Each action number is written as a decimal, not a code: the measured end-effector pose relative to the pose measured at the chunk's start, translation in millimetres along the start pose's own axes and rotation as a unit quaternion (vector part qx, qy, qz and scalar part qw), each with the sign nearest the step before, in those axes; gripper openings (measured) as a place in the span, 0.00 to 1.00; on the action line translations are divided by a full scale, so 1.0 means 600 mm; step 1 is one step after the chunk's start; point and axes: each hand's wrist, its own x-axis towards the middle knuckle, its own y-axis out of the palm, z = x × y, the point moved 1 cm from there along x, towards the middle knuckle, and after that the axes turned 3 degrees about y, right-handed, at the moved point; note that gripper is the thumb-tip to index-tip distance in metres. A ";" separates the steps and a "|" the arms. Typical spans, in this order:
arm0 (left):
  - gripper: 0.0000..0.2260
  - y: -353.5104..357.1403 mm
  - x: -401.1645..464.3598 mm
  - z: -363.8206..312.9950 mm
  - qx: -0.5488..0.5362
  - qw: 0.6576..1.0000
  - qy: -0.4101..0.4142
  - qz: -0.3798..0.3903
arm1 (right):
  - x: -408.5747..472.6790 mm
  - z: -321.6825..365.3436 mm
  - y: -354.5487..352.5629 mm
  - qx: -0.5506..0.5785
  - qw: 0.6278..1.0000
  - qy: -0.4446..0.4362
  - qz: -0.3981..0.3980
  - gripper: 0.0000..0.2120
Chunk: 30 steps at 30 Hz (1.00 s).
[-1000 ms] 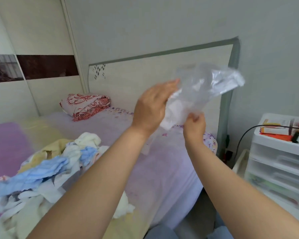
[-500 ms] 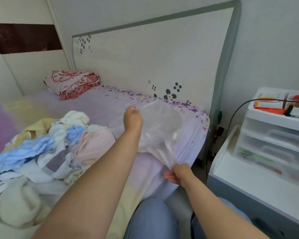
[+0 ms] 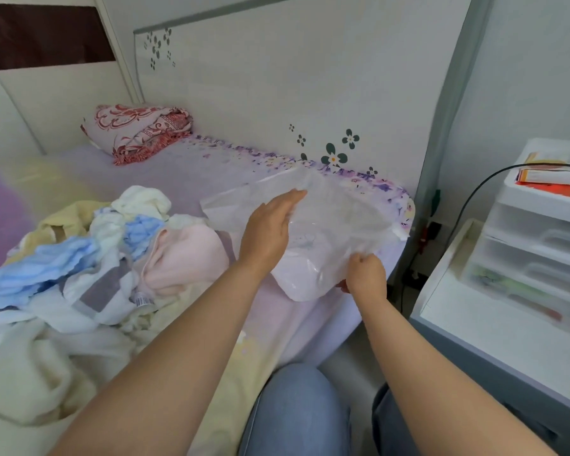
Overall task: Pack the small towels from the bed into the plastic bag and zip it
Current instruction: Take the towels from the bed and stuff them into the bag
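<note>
Left of our fingers, on the bed point(image 3: 185, 166), lies the heap of small towels point(image 3: 89, 258), blue, cream, pink and white, loose and unsorted, none of them packed yet. It sits just beside our left wrist, near enough, we judge, to feed the bag without shifting our seat.

Our left hand point(image 3: 267, 232) lies flat on the plastic bag point(image 3: 336, 232), fingers straight and together, gripping nothing; we press the film down, as we read it, to spread it and hold it steady on the sheet. Beyond these fingertips the bag runs toward the flowered edge of the mattress.

Nearer us and to the right, our right hand point(image 3: 364, 271) is closed, pinching the bag's near edge between thumb and curled fingers. We judge this edge to be the mouth, held so we can part it, though the zip is too faint to make out. The bag looks empty and slack, so it will slide unless pinned.

Right of these fingers, well apart, stands a white drawer unit point(image 3: 533, 258), which plays no part.
</note>
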 end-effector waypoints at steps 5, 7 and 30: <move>0.21 -0.015 0.048 0.044 -0.131 0.962 -0.147 -0.189 | -0.016 -0.052 0.025 0.053 0.998 -0.036 -0.028 0.27; 0.21 -0.016 0.080 0.043 -0.124 0.963 -0.131 -0.199 | -0.024 -0.069 0.047 -0.012 0.996 -0.084 0.008 0.24; 0.23 -0.201 -0.078 0.117 0.434 0.838 -0.258 0.207 | -0.151 0.118 0.172 -0.219 0.885 -0.328 0.247 0.13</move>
